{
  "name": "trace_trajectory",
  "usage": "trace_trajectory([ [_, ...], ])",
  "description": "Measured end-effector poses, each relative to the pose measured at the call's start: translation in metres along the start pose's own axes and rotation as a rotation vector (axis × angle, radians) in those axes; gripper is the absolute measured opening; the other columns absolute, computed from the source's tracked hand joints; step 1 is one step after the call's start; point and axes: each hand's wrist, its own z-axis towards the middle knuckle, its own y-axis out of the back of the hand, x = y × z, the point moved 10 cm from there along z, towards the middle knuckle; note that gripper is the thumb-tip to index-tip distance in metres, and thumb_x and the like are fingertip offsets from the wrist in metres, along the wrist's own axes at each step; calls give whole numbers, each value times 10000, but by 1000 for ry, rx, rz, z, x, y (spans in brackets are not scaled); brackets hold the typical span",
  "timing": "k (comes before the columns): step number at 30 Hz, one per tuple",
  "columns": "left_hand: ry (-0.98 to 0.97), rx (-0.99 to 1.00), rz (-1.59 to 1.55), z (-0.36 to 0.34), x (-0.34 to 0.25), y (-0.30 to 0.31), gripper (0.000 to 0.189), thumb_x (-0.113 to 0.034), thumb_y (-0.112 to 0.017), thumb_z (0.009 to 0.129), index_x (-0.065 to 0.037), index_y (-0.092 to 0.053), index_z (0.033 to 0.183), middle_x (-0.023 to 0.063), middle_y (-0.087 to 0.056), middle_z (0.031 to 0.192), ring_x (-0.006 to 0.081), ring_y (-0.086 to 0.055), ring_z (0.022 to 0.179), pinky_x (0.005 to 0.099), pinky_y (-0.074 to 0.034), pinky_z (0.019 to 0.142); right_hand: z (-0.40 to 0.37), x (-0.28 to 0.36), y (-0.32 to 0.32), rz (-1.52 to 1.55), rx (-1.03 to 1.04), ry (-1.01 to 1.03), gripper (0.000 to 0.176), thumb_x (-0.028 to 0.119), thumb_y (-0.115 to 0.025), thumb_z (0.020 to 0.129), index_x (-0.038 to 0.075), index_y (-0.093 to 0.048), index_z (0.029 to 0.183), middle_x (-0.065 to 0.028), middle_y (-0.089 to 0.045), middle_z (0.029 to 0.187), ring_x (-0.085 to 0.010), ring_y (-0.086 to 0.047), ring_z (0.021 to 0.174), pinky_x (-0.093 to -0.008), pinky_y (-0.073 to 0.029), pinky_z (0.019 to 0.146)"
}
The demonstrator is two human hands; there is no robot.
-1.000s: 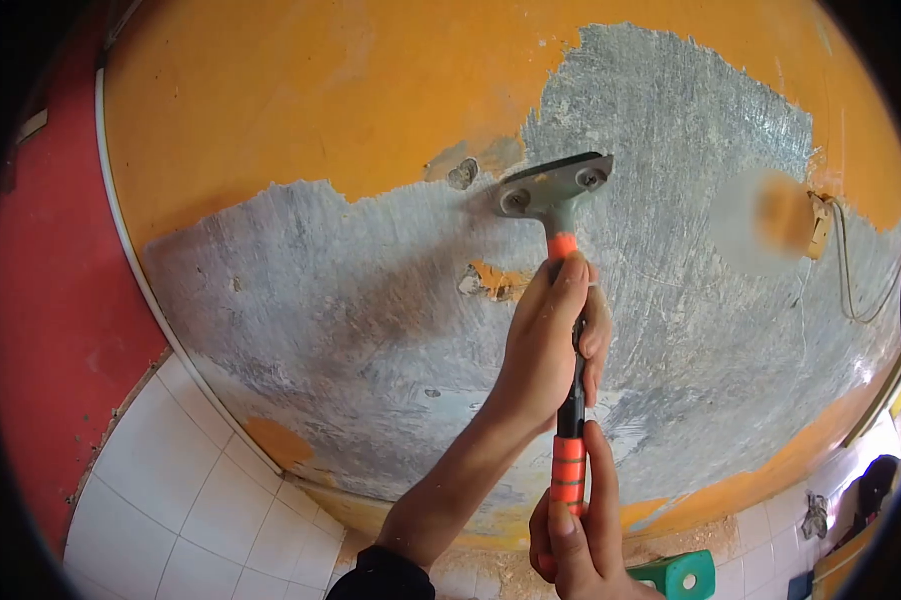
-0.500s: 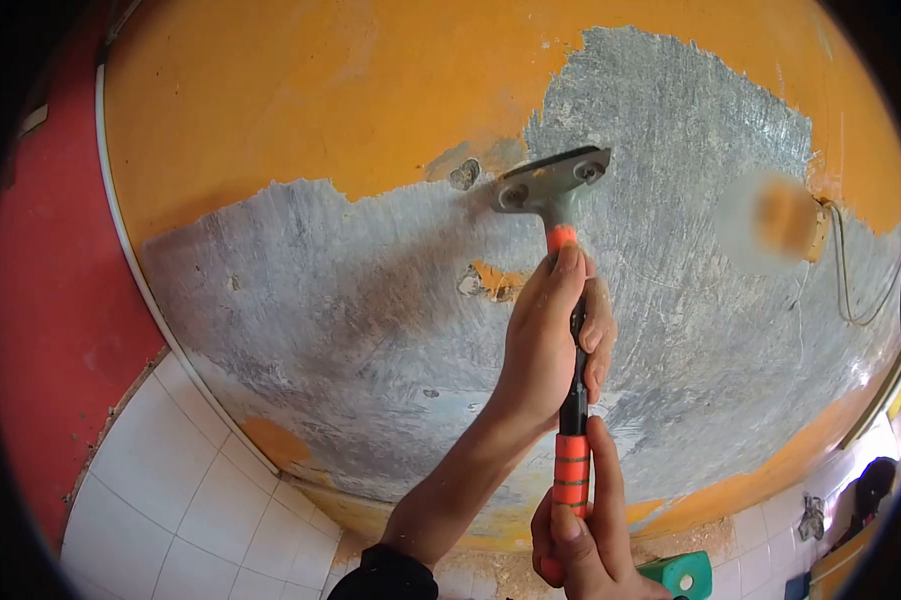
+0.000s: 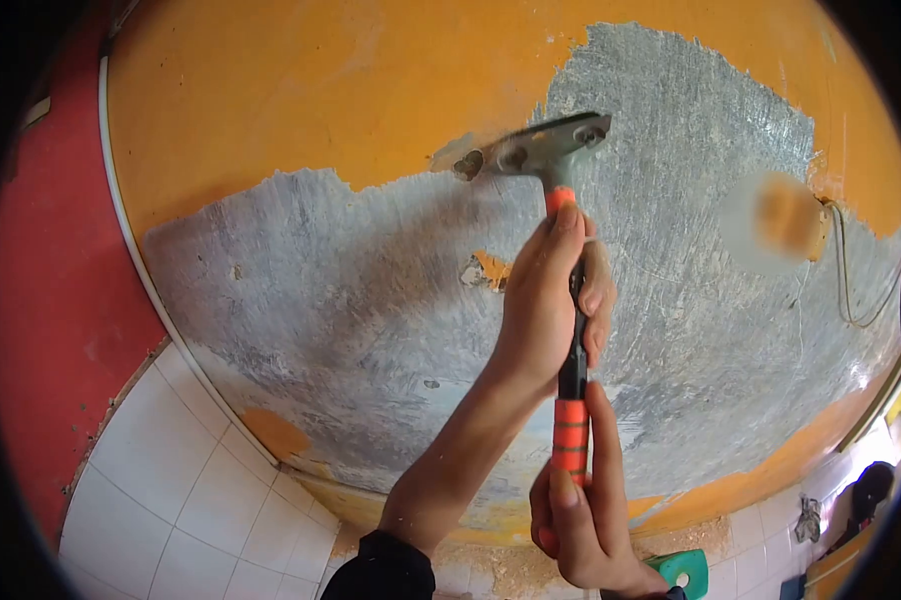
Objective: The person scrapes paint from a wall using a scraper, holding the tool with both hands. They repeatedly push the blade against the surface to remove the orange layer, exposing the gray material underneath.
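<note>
A long-handled wall scraper [image 3: 574, 370] with a wide metal head and a black and orange handle runs upward in front of the wall. Its blade lies along the ragged edge of orange paint [image 3: 371, 90], just right of a small hole in the wall. My left hand [image 3: 551, 290] is closed around the upper handle, just below the head, with the thumb laid along it. Lower down, my right hand [image 3: 586, 510] grips the orange end of the handle, one finger stretched along its side. Below the paint edge, grey bare wall [image 3: 321, 270] shows scratch marks.
A red wall [image 3: 61, 280] stands at the left beyond a white corner strip. White floor tiles [image 3: 181, 470] lie below, with crumbs of debris along the wall's foot. A green object [image 3: 686, 572] sits near my right wrist. A cable loop [image 3: 843, 270] hangs at the right beside a blurred round patch.
Both hands have pushed the scraper upward, so its head sits higher on the wall, now meeting the orange paint. The grip of each hand is the same.
</note>
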Motion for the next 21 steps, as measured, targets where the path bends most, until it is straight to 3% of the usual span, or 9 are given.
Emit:
trace_trajectory([
  [2, 14, 15, -3, -13, 13, 3, 315, -434, -374, 994, -130, -450, 974, -32, -345, 529, 75, -325, 318, 221, -297, 277, -15, -10, 3, 14, -26, -54, 691, 240, -371, 995, 92, 103, 1476, -76, -468, 634, -90, -390, 471, -227, -342, 443],
  [6, 2, 17, -29, -5, 6, 3, 324, -448, -389, 987, -129, -442, 965, -30, -347, 529, 76, -323, 316, 217, -292, 276, 0, -7, -1, 43, 46, 107, 698, 243, -376, 995, 87, 106, 1475, -67, -464, 636, -82, -381, 464, -220, -342, 429],
  [12, -2, 47, 10, -14, 16, 4, 313, -421, -338, 1004, -126, -427, 947, -27, -353, 520, 82, -339, 309, 229, -296, 266, -6, -10, 6, 58, 32, 89, 701, 240, -381, 994, 61, 99, 1473, -45, -453, 606, -80, -390, 445, -219, -344, 428],
  [14, -29, 56, 28, -6, 10, 4, 324, -432, -352, 999, -119, -425, 962, -22, -354, 523, 81, -347, 314, 228, -307, 274, -3, -12, 4, 57, 98, 32, 679, 126, -353, 982, 58, 113, 1471, -40, -444, 724, -99, -403, 579, -240, -374, 555],
  [16, -13, 12, 43, 2, 1, 0, 334, -434, -361, 997, -107, -429, 987, -18, -362, 529, 82, -354, 317, 229, -315, 279, 3, -2, 5, 107, 96, 72, 665, 121, -355, 974, 47, 73, 1478, -40, -454, 724, -104, -417, 584, -248, -382, 560],
  [18, 1, -31, 62, -2, 1, 3, 347, -436, -370, 995, -95, -432, 1011, -14, -371, 534, 82, -360, 320, 231, -324, 284, 5, -8, 12, -62, 6, 89, 656, 121, -368, 968, 36, 31, 1482, -56, -483, 745, -119, -460, 608, -265, -414, 580],
  [19, -1, -87, 189, -6, 3, 13, 358, -431, -379, 994, -81, -436, 1046, -10, -385, 542, 86, -367, 323, 235, -332, 286, 3, -17, 16, -155, -85, 80, 637, 99, -412, 948, 6, -68, 1476, -97, -523, 756, -170, -506, 586, -306, -452, 567],
  [20, -5, -142, 315, -11, 4, 21, 373, -427, -388, 993, -68, -439, 1081, -6, -398, 549, 89, -374, 326, 239, -339, 289, -2, -22, 16, -154, -87, 80, 637, 99, -412, 948, 6, -68, 1476, -97, -523, 756, -170, -506, 586, -306, -452, 567],
  [21, -56, -172, 409, -19, -2, 24, 382, -402, -379, 999, -49, -444, 1129, 3, -424, 569, 96, -396, 334, 247, -361, 300, -7, -19, 15, -358, -103, 126, 628, 80, -435, 931, -15, -114, 1462, -146, -561, 802, -220, -545, 589, -337, -471, 560],
])
